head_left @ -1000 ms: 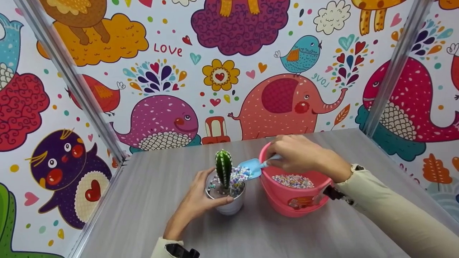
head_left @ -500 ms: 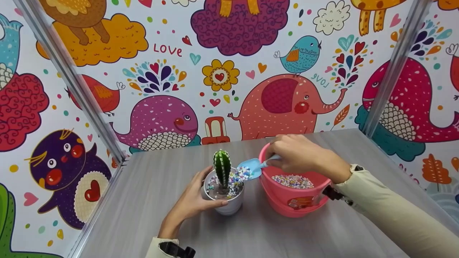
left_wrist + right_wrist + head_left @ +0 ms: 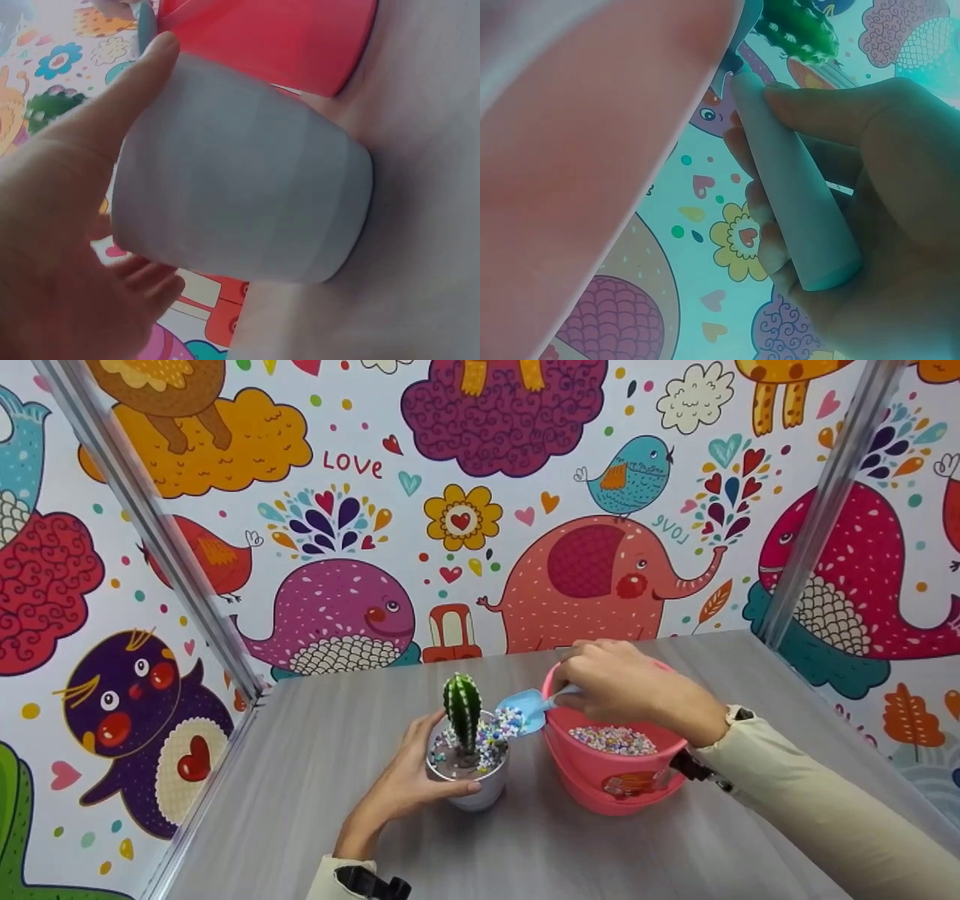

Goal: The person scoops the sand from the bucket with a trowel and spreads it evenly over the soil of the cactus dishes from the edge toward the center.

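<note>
In the head view, a green cactus (image 3: 462, 709) stands, leaning slightly, in a white pot (image 3: 489, 793) a little left of the middle of the bench (image 3: 337, 750), well in from its back and left edges. Small multicoloured beads (image 3: 491, 744) lie round the stem, thickest on the side toward the bench's right edge; a greyish surface shows through elsewhere in the pot. The left hand (image 3: 411, 781) is curved wide around the pot, thumb along the near side of the rim and fingers round the opposite side. At the pot's right rim is the blade of a light-blue toy shovel (image 3: 532, 708), loaded with more beads; whether blade and rim touch cannot be told. The right hand (image 3: 615, 682) is closed firmly around the shovel's handle, above a pink bucket (image 3: 577, 769). That bucket stands just beside the pot, toward the bench's right edge, with a layer of beads inside and a sticker (image 3: 636, 784) on its near side. Cream sleeves (image 3: 817, 802) cover both forearms. Along the bench's back edge rises a wall (image 3: 461, 457) printed with cartoon animals, with a metal post (image 3: 814, 525) near the back right corner.
</note>
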{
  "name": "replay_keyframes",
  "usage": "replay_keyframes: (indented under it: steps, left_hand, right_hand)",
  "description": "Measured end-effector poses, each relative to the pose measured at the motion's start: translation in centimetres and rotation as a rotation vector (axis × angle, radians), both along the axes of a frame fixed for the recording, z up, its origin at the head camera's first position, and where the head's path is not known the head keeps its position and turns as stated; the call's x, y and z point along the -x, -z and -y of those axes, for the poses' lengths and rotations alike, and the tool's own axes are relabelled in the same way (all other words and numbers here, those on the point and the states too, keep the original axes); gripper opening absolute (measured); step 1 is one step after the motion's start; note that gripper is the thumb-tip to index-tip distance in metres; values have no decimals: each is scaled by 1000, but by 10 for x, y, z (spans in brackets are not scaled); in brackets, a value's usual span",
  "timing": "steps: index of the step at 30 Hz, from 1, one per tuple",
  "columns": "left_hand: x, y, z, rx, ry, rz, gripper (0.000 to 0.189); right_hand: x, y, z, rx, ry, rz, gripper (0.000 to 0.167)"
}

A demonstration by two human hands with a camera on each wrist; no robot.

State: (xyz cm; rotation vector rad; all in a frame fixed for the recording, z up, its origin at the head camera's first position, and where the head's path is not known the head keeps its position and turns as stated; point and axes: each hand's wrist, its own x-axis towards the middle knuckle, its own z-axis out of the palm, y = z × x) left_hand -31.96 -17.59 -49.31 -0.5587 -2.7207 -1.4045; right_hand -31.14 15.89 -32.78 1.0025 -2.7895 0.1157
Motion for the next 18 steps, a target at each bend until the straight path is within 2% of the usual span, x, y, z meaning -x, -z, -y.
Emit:
replay_keyframes:
  steps: [5, 12, 18]
  left_hand:
    - [0, 0, 3, -31, -1, 24, 123]
    - [-4, -3, -3, 34, -51, 6, 125]
    - [-3, -4, -5, 70, -66, -8, 125]
  right_hand:
    - [-1, 1, 2, -19, 16, -28, 21]
    - [-4, 1, 4, -30, 27, -43, 25]
    - [-6, 3, 6, -48, 32, -71, 30]
